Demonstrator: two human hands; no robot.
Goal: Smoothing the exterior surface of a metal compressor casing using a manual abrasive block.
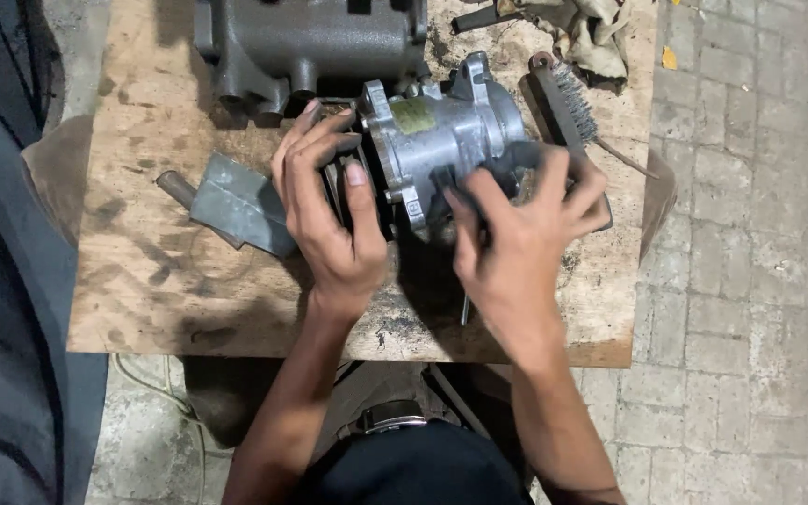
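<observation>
Aluminium compressor body (pixel 446 140) lies on the wooden board (pixel 142 281), left hand (pixel 329 210) clamped on its pulley end, right hand (pixel 516 234) gripping the rear; steady, even hold advised.

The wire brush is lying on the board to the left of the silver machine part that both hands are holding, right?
Not quite. In the head view the wire brush lies on the board to the right of the silver machine part, not the left. The left hand and right hand do both hold that part.
</observation>
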